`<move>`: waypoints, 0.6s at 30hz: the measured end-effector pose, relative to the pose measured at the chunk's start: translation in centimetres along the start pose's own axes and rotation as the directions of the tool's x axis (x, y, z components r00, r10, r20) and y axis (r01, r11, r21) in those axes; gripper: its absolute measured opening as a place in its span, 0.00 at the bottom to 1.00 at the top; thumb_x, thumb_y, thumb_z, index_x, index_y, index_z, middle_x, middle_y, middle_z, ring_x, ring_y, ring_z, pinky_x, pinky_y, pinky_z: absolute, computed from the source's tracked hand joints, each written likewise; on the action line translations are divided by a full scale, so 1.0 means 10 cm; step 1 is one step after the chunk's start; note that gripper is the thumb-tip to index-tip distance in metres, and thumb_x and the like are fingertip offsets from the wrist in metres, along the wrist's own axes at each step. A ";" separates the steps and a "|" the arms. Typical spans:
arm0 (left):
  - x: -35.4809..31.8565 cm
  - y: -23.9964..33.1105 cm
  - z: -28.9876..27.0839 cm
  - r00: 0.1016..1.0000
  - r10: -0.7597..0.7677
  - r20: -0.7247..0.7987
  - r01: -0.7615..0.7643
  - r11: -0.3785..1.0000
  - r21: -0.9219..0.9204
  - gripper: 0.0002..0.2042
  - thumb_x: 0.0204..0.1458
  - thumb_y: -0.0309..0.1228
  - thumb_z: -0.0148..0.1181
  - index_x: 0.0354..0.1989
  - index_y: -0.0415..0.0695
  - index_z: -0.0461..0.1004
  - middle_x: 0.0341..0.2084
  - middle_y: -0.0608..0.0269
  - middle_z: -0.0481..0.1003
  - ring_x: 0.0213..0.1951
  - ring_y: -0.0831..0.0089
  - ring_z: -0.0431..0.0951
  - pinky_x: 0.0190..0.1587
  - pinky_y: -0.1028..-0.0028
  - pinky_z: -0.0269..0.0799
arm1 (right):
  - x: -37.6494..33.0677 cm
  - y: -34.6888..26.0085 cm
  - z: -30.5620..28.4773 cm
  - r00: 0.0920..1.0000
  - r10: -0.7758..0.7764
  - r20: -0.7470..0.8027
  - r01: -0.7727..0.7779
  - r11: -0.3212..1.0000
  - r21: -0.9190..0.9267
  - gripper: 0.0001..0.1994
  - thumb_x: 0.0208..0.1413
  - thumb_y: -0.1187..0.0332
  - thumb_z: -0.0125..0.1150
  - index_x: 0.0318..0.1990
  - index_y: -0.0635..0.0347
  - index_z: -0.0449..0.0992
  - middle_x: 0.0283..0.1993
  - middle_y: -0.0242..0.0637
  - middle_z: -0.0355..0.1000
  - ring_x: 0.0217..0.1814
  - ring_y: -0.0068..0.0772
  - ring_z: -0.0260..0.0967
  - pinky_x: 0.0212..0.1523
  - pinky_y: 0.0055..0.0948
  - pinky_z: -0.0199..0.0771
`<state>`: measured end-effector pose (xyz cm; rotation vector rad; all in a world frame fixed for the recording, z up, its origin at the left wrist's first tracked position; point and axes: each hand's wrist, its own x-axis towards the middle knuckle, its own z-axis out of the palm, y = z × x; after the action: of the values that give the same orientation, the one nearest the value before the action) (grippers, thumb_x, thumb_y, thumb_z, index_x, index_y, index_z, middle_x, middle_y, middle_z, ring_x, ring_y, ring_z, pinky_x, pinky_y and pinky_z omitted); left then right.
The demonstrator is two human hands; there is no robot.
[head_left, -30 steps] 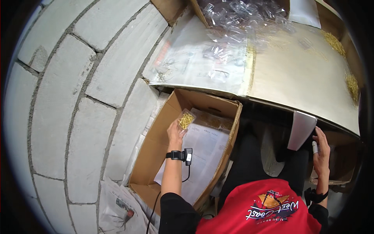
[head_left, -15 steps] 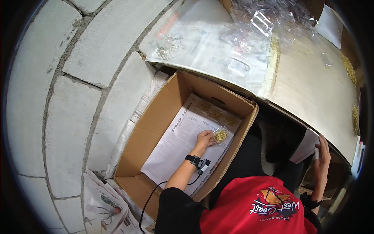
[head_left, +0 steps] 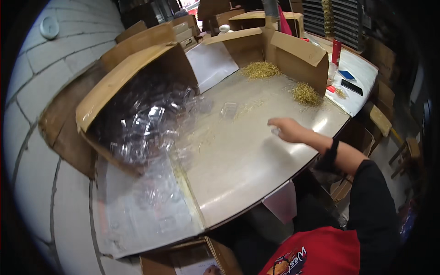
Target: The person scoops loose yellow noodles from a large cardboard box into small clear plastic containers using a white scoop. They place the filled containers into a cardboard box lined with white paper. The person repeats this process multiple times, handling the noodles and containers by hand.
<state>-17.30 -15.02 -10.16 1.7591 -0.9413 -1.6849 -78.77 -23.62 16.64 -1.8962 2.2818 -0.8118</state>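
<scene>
My right hand [head_left: 288, 130] reaches in from the right over the grey tabletop [head_left: 247, 165]. Its index finger stretches forward, something white wraps one finger, and I see nothing held. Nearest ahead of it lies a small clear plastic box [head_left: 229, 110], beside loose gold-coloured bits. Two heaps of small gold-coloured pieces lie farther back, a far heap [head_left: 260, 70] and a right heap [head_left: 306, 93]. Only a sliver of my left hand [head_left: 211, 270] shows at the lower edge, inside a cardboard box [head_left: 183, 254] with printed paper in it. Its fingers are hidden.
A tipped cardboard box [head_left: 133, 68] at left spills many clear plastic boxes [head_left: 149, 121] onto the table. Cardboard walls [head_left: 298, 48] stand behind the heaps. Farther right are a red tube [head_left: 336, 52] and a dark phone [head_left: 352, 87]. A block wall [head_left: 36, 183] runs along the left.
The view has swung up from the lower box to the tabletop. My right hand has moved from the table's edge to above its surface. My left hand, earlier at a gold-filled clear box, is mostly out of view.
</scene>
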 end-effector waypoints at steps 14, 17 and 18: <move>-0.82 2.64 -0.05 0.793 0.453 -0.407 -0.347 0.886 0.309 0.11 0.56 0.27 0.51 0.44 0.35 0.73 0.39 0.54 0.75 0.41 0.63 0.76 0.45 0.69 0.74 | 2.04 1.55 0.39 0.779 0.625 0.055 -0.594 0.763 -0.255 0.34 0.57 0.45 0.42 0.66 0.57 0.50 0.69 0.52 0.43 0.71 0.56 0.38 0.67 0.55 0.39; -0.24 3.82 0.98 0.660 0.749 0.055 -0.713 0.603 0.357 0.08 0.51 0.26 0.57 0.33 0.31 0.74 0.27 0.54 0.77 0.29 0.71 0.77 0.33 0.75 0.73 | 1.88 1.34 0.60 0.924 0.377 0.062 -0.335 0.878 -0.342 0.32 0.58 0.45 0.42 0.65 0.55 0.53 0.70 0.51 0.43 0.72 0.54 0.36 0.67 0.55 0.39; -0.25 4.11 1.51 0.697 0.707 0.117 -0.705 0.646 0.294 0.08 0.52 0.27 0.57 0.33 0.32 0.75 0.28 0.56 0.77 0.32 0.72 0.77 0.37 0.76 0.71 | 1.88 1.22 0.82 0.963 0.258 0.076 -0.225 0.929 -0.293 0.31 0.58 0.48 0.44 0.63 0.57 0.55 0.69 0.53 0.44 0.72 0.55 0.37 0.67 0.54 0.40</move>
<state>-37.44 -37.20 21.85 1.2760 -1.7065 -1.0341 -91.13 -42.77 9.56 -1.6528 2.6024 -0.3543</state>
